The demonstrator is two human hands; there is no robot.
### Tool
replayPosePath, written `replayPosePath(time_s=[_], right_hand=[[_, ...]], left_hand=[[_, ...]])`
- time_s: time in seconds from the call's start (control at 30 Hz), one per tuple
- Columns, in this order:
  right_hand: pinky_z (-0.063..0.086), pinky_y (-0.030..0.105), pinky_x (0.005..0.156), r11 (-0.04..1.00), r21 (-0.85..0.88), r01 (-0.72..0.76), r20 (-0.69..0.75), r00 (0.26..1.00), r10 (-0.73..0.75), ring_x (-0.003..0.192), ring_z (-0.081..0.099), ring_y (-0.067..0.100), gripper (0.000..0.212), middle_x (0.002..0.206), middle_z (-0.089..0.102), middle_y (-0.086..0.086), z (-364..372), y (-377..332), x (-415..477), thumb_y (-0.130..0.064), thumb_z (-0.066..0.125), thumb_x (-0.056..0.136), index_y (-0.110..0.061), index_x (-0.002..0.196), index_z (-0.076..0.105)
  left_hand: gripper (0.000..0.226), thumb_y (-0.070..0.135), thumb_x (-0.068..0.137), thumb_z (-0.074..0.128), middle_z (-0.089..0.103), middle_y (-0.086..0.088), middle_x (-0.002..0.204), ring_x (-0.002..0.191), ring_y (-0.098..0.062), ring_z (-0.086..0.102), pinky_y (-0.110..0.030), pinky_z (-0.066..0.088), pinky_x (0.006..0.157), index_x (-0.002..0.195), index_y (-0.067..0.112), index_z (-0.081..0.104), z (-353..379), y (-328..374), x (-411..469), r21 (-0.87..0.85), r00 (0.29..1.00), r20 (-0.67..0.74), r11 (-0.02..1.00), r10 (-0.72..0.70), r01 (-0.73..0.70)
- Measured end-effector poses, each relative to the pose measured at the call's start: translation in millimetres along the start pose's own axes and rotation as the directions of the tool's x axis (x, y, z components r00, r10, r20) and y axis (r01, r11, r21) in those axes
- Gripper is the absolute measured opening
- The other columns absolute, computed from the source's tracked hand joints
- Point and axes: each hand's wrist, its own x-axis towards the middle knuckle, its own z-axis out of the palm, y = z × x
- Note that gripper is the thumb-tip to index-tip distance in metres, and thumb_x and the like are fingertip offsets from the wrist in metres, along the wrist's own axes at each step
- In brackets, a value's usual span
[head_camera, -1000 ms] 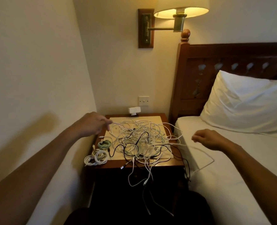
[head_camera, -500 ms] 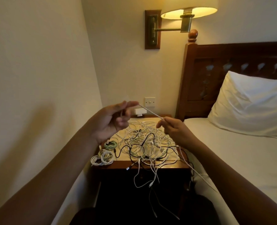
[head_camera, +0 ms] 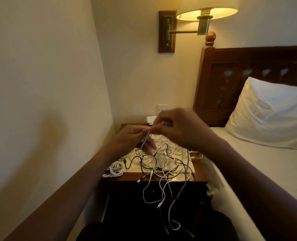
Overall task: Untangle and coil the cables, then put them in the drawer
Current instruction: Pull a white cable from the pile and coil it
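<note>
A tangled heap of white and black cables [head_camera: 163, 156] covers the top of the wooden nightstand [head_camera: 199, 171], and several ends hang over its front edge. Both hands are raised above the heap, close together. My left hand [head_camera: 132, 138] pinches one end of a white cable [head_camera: 145, 140]. My right hand [head_camera: 177, 127] grips the same cable just to the right; its long tail [head_camera: 184, 185] drops past the nightstand front. Two white coiled cables [head_camera: 116, 168] and a green one [head_camera: 122, 158] lie at the nightstand's left edge. The drawer front is dark and hard to make out.
A wall stands close on the left. The bed [head_camera: 259, 171] with a white pillow [head_camera: 269, 115] and dark headboard borders the nightstand on the right. A lit wall lamp [head_camera: 205, 13] hangs above. A wall socket [head_camera: 162, 108] and white adapter [head_camera: 150, 119] sit behind the cables.
The hands have come together: my right hand moved up and left to meet my left, and the stretch of white cable between them has shortened. The camera moved closer.
</note>
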Motion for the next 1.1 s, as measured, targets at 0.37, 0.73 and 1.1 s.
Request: replayPosePath(time_s=[0.37,0.73,1.1], right_hand=[[0.039,0.023,0.049,0.930,0.281,-0.237,0.050,0.971,0.233,0.052,0.046,0.006,0.027,0.066,0.062,-0.033,57,60,-2,-0.033,0.049,0.107,-0.024,0.119,0.071],[0.038,0.012,0.046,0.999,-0.031,-0.017,0.138,0.990,0.021,0.045,0.049,0.002,0.023,0.064,0.063,-0.008,2,-9,11,-0.040,0.059,0.102,-0.023,0.096,0.074],[0.039,0.021,0.056,0.938,0.194,-0.289,0.078,0.957,0.279,0.057,0.052,0.000,0.030,0.064,0.064,-0.012,9,138,5,-0.027,0.051,0.107,-0.030,0.088,0.074]], left_hand=[[0.037,0.023,0.103,0.046,0.059,0.001,0.070,0.053,-0.006,0.049,-0.019,0.040,0.052,0.125,-0.002,0.063,-29,32,2,-0.705,0.991,-0.090,0.696,0.100,-0.134],[0.035,0.027,0.110,0.043,0.067,-0.008,0.070,0.056,-0.027,0.058,-0.030,0.048,0.056,0.097,0.012,0.071,-28,15,0,0.271,1.000,0.010,0.962,0.008,-0.010],[0.040,0.034,0.103,0.050,0.027,0.006,0.048,0.035,-0.005,0.022,-0.021,0.012,0.043,0.067,0.016,0.053,-107,4,-19,-0.553,0.967,-0.220,0.833,-0.125,-0.018]])
